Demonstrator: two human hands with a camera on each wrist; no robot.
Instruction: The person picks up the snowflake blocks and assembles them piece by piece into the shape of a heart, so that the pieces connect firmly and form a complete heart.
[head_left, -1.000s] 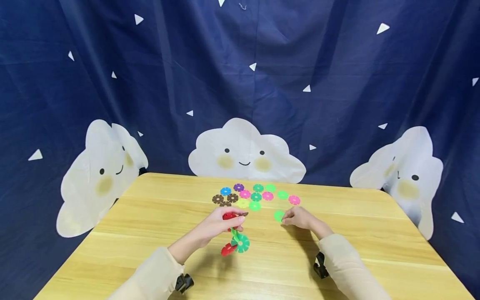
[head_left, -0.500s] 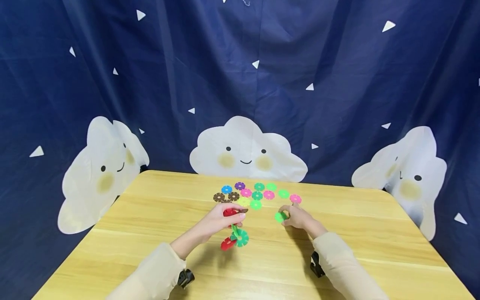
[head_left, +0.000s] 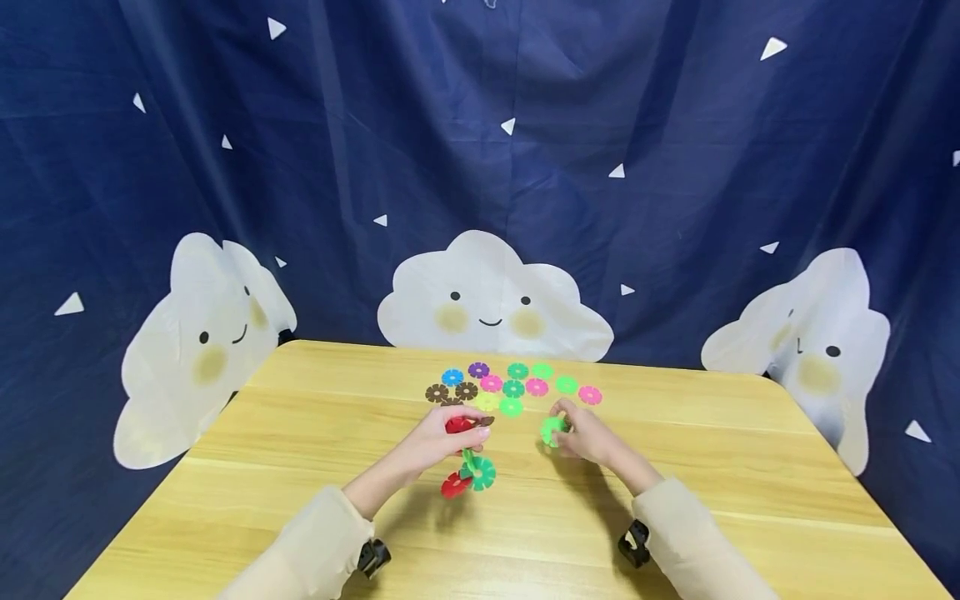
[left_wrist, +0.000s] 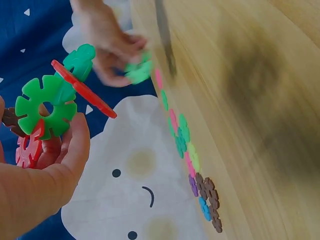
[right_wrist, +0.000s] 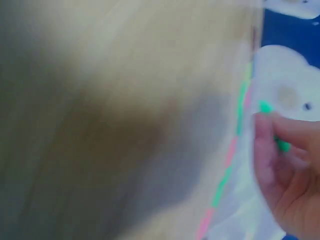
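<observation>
My left hand holds a cluster of slotted plastic discs joined at their notches, above the table. In it are a light green disc, a teal disc, a brown disc and red discs. Off to the right, my right hand pinches a single bright green disc between thumb and fingers, lifted off the tabletop. The right wrist view is blurred; there the fingers partly cover that disc.
Loose slotted discs lie flat on the wooden table beyond both hands, among them a blue disc, a purple disc, a yellow disc and a pink disc. A dark blue curtain hangs behind the table.
The right hand has picked the bright green disc up from the table and brought it slightly left. The left hand keeps its hold on the joined discs, nearly still.
</observation>
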